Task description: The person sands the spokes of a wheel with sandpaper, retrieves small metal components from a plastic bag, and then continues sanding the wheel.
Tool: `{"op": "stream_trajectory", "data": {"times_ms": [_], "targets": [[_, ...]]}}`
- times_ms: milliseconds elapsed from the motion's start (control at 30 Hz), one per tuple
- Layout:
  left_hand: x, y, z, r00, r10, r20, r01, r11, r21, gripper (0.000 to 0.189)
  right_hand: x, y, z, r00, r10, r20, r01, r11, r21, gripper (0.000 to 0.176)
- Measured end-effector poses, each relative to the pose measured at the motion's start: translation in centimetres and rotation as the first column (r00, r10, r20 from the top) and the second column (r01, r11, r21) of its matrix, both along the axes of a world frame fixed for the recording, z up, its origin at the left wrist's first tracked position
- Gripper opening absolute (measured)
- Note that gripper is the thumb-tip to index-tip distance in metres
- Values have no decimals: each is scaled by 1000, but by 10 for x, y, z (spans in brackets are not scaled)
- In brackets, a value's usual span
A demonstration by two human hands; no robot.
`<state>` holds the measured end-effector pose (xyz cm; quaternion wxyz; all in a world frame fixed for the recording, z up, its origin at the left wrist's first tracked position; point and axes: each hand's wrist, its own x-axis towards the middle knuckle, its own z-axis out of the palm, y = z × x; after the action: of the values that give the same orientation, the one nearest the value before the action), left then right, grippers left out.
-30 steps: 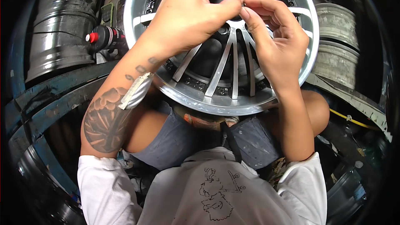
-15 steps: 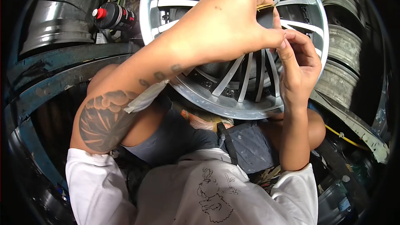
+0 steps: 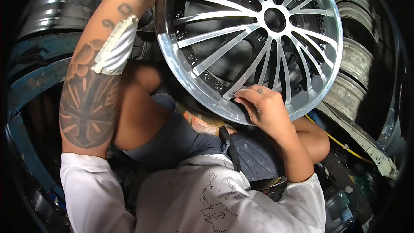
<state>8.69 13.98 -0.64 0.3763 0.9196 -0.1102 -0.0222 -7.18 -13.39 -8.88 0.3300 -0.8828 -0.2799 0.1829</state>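
A silver multi-spoke wheel rim (image 3: 183, 75) with black between its spokes lies face up in front of me, above my lap. My right hand (image 3: 269, 110) is at the near edge of the rim, thumb and fingers pinched together at the outer end of a spoke (image 3: 246, 74). Whatever sits in that pinch is too small to make out. The left forearm (image 3: 129, 2) reaches across the upper left of the rim, and my left hand is beyond the top of the view. A pale strip like masking tape (image 3: 115, 47) clings to this forearm.
Several worn rims (image 3: 355, 56) are stacked at the right, beside a yellow hose (image 3: 358, 154). A large metal rim (image 3: 54, 9) stands at the upper left, behind a blue metal frame (image 3: 39, 54). Orange wrapped material (image 3: 202, 124) lies between my legs.
My hands have parted from a thin dark piece between them. My left hand has gone up out of view; my right has come down to the rim's near edge.
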Motion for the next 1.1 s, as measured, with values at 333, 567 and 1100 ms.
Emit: {"op": "stream_trajectory", "data": {"times_ms": [333,567,1100], "targets": [[-18,-3,-1,979,-171,113,180,981,-76,26,-6,6,3,993,114,21,-111,984,-137,33],[-24,-10,0,970,-151,190,159,987,-25,26,-9,3,-1,996,92,0,-91,988,-128,32],[-19,-2,1,970,-202,133,191,978,89,28,-9,15,-13,990,21,143,-19,1000,-17,13]]}}
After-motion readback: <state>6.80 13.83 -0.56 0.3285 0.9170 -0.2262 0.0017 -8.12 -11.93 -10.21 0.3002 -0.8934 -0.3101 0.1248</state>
